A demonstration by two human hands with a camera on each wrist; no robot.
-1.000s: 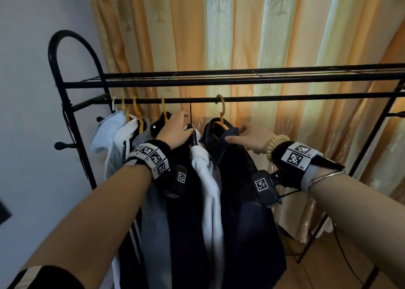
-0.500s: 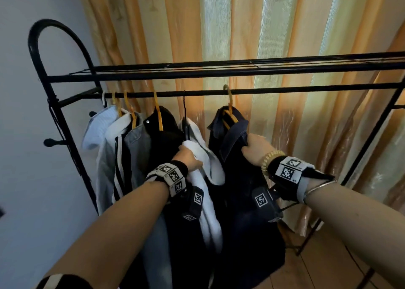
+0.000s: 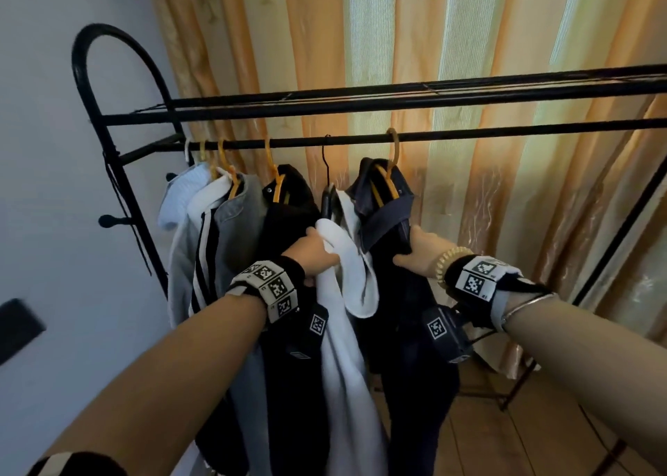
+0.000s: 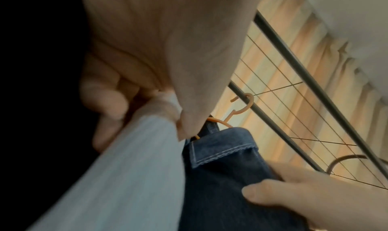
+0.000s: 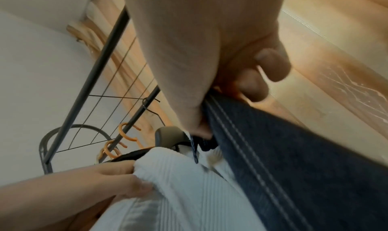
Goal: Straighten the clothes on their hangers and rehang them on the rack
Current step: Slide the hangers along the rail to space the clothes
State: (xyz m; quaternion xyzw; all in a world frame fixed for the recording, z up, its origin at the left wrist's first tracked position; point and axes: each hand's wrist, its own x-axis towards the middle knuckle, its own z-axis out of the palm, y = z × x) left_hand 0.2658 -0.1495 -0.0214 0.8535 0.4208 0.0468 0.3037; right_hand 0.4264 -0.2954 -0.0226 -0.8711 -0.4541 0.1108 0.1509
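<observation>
Several garments hang from the lower rail (image 3: pixel 469 135) of a black rack. A white ribbed garment (image 3: pixel 346 259) hangs on a thin black hanger (image 3: pixel 327 172); my left hand (image 3: pixel 317 252) grips its folded edge, fingers curled round the cloth (image 4: pixel 134 151). To its right a dark denim jacket (image 3: pixel 388 216) hangs on an orange hanger (image 3: pixel 391 165); my right hand (image 3: pixel 415 253) grips its front edge (image 5: pixel 241 135) below the collar, thumb on the near side. Further left hang a black jacket (image 3: pixel 288 216), a grey denim one (image 3: pixel 234 216) and a white striped one (image 3: pixel 202 208).
A striped orange and cream curtain (image 3: pixel 469 42) hangs close behind the rack. A wire top shelf (image 3: pixel 397 95) runs above the rail. The rack's arched left end (image 3: pixel 108 78) stands by a pale wall. The rail right of the denim jacket carries no hangers. Wooden floor (image 3: pixel 541 439) lies below.
Both hands have slid down from the hanger necks: the left now grips the white garment's edge, the right the denim jacket's front edge. The view has drawn back slightly.
</observation>
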